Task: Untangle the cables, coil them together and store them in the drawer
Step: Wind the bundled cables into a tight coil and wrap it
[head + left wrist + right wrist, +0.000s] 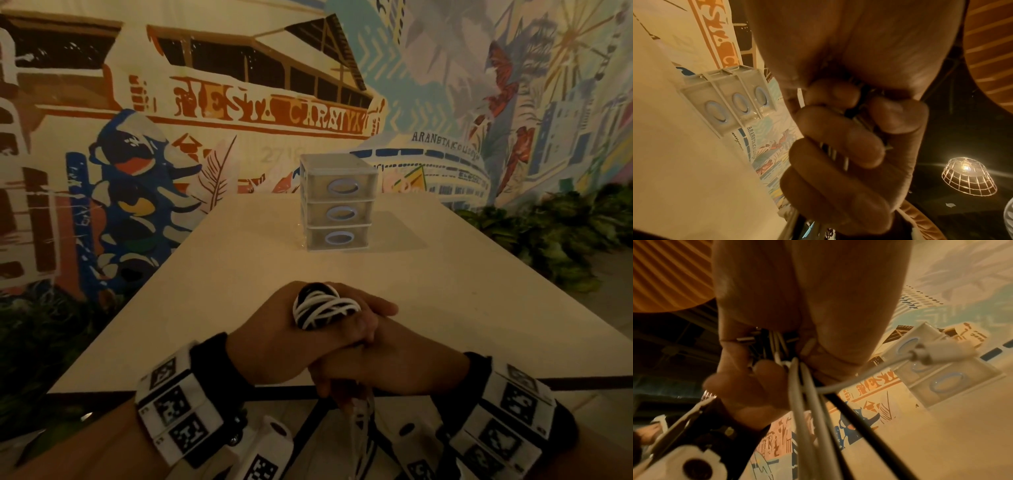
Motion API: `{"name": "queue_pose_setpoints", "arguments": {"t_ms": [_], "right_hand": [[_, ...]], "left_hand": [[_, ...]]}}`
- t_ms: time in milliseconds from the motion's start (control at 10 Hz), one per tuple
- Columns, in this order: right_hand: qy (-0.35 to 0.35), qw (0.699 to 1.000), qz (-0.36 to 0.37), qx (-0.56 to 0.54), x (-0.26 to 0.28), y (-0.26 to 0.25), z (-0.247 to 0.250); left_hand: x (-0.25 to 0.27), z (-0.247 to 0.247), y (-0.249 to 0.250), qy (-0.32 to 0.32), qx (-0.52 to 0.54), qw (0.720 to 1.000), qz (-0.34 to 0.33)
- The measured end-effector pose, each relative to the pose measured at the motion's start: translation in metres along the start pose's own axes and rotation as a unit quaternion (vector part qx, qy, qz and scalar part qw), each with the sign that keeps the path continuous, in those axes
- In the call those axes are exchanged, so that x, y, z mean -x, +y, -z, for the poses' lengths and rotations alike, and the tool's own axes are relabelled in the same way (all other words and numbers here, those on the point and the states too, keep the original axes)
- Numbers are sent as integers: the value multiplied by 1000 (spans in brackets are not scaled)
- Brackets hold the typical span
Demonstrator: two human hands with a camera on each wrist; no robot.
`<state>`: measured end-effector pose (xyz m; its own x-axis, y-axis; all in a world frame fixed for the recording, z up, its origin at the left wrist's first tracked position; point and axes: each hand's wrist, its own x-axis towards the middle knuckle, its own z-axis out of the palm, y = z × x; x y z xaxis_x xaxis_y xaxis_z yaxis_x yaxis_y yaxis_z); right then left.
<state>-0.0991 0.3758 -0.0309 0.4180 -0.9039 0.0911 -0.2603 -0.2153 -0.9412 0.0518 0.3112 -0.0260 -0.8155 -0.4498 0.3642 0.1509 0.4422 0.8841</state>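
A coil of black and white cables sits wound on my left hand, just over the front part of the pale table. In the left wrist view my fingers curl round the cable strands. My right hand lies under the left and grips the loose ends, which hang below the table's edge. The right wrist view shows white strands, a black strand and a white plug. The clear three-drawer unit stands at the table's far end with all drawers closed.
A painted mural wall rises behind the table. Green plants line the table's right side and darker ones lie to the left. A lit wire lamp hangs overhead. The table's front edge runs just under my wrists.
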Motion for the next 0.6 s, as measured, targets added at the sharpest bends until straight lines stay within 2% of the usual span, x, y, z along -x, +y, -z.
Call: {"name": "queue_pose_setpoints", "arguments": {"t_ms": [100,200,300,400,500,600], "right_hand": [[4,1000,22,9,-1,-1,0],[60,997,-27,-49,-2,-6,-5],[-20,999,24,-19,6,-15,-12],[-59,998,23,0,0,-11,-9],[-65,997,23,26,3,-9,-5],[78,993,62,58,14,0,2]], "left_hand": [[-2,3,2,-46,50,998,-16],[-1,6,3,-129,122,983,-36],[-2,5,0,-170,159,972,-35],[2,2,-2,-212,254,943,-26],[6,-3,1,-225,280,933,-17],[5,-6,5,-177,259,950,0]]}}
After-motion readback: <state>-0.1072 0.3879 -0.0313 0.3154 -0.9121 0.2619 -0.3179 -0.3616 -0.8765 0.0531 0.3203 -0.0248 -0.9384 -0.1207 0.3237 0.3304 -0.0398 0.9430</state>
